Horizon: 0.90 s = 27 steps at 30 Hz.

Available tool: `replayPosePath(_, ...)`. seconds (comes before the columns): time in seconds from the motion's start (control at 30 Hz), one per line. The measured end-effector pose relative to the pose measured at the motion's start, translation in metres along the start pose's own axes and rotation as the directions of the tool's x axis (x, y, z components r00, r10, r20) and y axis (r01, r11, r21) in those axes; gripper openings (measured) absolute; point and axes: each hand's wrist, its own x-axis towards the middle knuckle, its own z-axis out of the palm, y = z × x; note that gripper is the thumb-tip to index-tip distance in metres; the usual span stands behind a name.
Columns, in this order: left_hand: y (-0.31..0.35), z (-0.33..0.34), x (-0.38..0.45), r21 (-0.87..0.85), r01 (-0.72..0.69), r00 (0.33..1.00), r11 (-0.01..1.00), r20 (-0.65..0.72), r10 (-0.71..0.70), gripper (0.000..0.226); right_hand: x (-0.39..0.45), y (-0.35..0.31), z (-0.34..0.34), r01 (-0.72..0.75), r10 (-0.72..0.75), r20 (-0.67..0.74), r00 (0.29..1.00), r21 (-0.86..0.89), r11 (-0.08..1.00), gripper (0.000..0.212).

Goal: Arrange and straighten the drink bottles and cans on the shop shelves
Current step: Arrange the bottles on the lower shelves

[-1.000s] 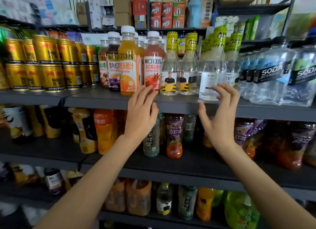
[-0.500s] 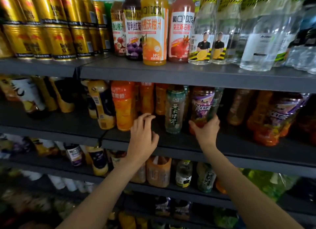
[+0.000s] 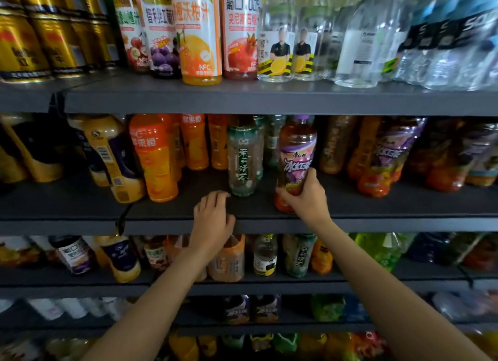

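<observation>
Purple-labelled tea bottle (image 3: 296, 155) — amber, upright — right hand (image 3: 307, 196) gripping.

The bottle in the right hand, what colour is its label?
Purple, on the iced tea bottle that the right hand grips, seen in the head view.

Lighting: dim and uneven, brightest on the top shelf (image 3: 242, 99), where juice labels and clear bottles (image 3: 358, 37) catch pale glare. Shadow: deep under each shelf board; rear rows and left bottles (image 3: 32, 150) nearly black. Blur: motion smear across the frame, heaviest at the right edge and bottom rows; centre labels just legible. Distortion: wide-angle bowing, with bottles leaning outward toward the sides.
</observation>
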Motion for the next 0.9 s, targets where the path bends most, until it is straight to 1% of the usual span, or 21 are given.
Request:
replayPosePath(0.17, 0.040, 0.016, 0.007, -0.074, -0.141, 0.990, 0.987, 0.008, 0.142, 0.043, -0.003, 0.003, -0.017, 0.016, -0.014, 0.036, 0.999, -0.040, 0.999, 0.061)
replayPosePath(0.27, 0.059, 0.027, 0.009, -0.118, -0.164, 0.985, 0.979, 0.041, 0.170, 0.047, -0.006, 0.014, -0.032, 0.024, -0.023, 0.025, 0.999, -0.045, 0.999, 0.059)
replayPosePath(0.4, 0.088, 0.044, 0.014, -0.110, -0.188, 0.973, 0.976, 0.118, 0.200, 0.053, -0.003, 0.034, -0.060, 0.024, -0.023, 0.016, 1.000, -0.053, 0.998, 0.061)
replayPosePath(0.57, 0.137, 0.072, 0.025, -0.117, -0.137, 0.983, 0.984, 0.109, 0.150, 0.052, 0.008, 0.080, -0.116, 0.027, -0.027, 0.014, 1.000, -0.055, 0.998, 0.061)
replayPosePath(0.63, 0.165, 0.088, 0.029, -0.147, -0.101, 0.986, 0.984, 0.116, 0.119, 0.052, 0.012, 0.104, -0.145, 0.028, -0.026, 0.021, 0.999, -0.058, 0.998, 0.062)
replayPosePath(0.7, 0.194, 0.106, 0.035, -0.175, -0.101, 0.985, 0.979, 0.119, 0.123, 0.052, 0.015, 0.128, -0.175, 0.036, -0.036, 0.017, 0.999, -0.055, 0.998, 0.062)
replayPosePath(0.73, 0.208, 0.114, 0.038, -0.197, -0.086, 0.987, 0.977, 0.114, 0.110, 0.052, 0.017, 0.140, -0.190, 0.033, -0.033, 0.008, 0.999, -0.051, 0.998, 0.061)
replayPosePath(0.83, 0.246, 0.132, 0.048, -0.321, 0.023, 0.994, 0.947, 0.105, 0.011, 0.053, 0.028, 0.174, -0.230, -0.011, 0.008, -0.032, 0.999, -0.075, 0.997, 0.060)
replayPosePath(0.9, 0.265, 0.140, 0.055, -0.389, 0.054, 0.995, 0.920, 0.104, -0.014, 0.056, 0.039, 0.189, -0.251, -0.048, 0.043, -0.057, 0.997, -0.098, 0.994, 0.064)
